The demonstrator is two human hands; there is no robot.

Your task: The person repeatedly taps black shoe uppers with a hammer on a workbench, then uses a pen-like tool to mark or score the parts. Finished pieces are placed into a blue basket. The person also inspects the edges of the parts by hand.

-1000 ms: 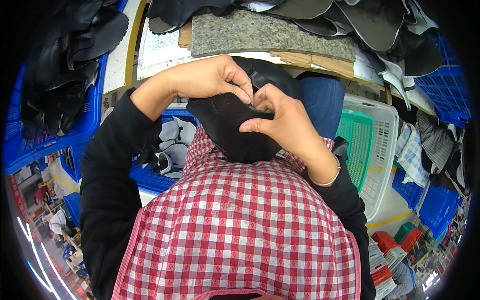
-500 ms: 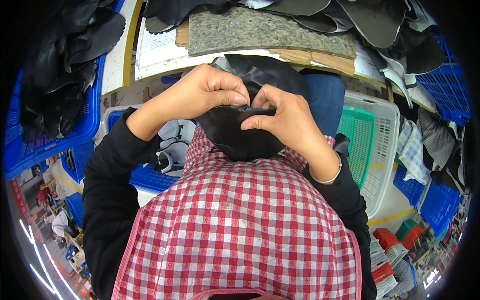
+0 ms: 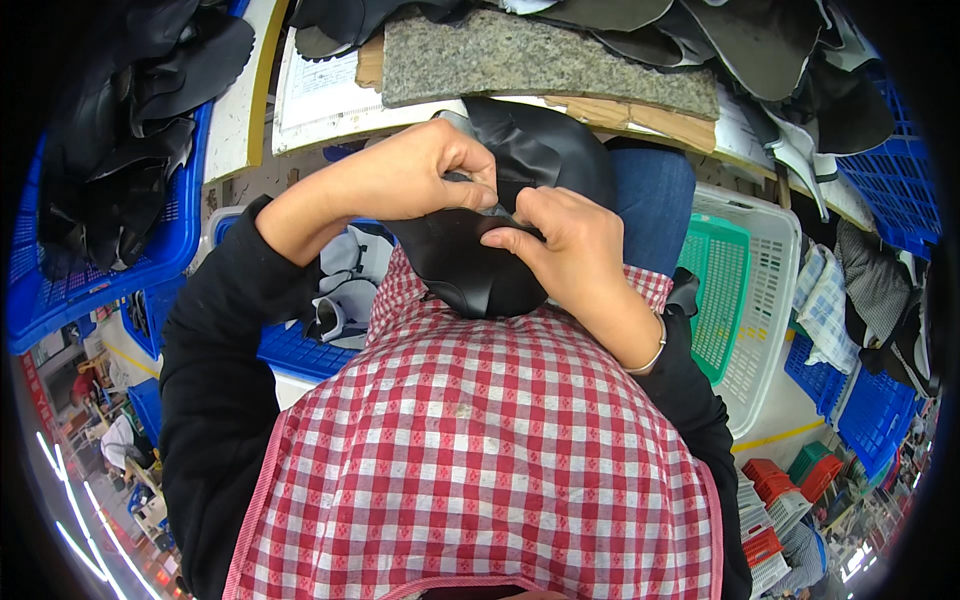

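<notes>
A black leather shoe upper (image 3: 465,262) lies over my lap, its near part bulging against the checked apron and its far part (image 3: 540,140) reaching toward the bench. My left hand (image 3: 430,172) pinches the raised edge from the left, thumb and fingers together. From the right, my right hand (image 3: 572,240) grips the same edge, with its thumb on the near face and its fingers curled behind. The two hands almost meet at the fold. What lies under the left fingertips is hidden.
A grey stone slab (image 3: 550,62) rests on cardboard on the bench ahead, with black leather pieces (image 3: 745,45) behind it. Blue baskets (image 3: 185,235) hold more pieces at the left. A white crate (image 3: 775,300) with a green basket (image 3: 722,290) stands at the right.
My right fingers have curled further over the edge. My left hand has tilted at the wrist, and the near flap of the upper has folded and shifted slightly left.
</notes>
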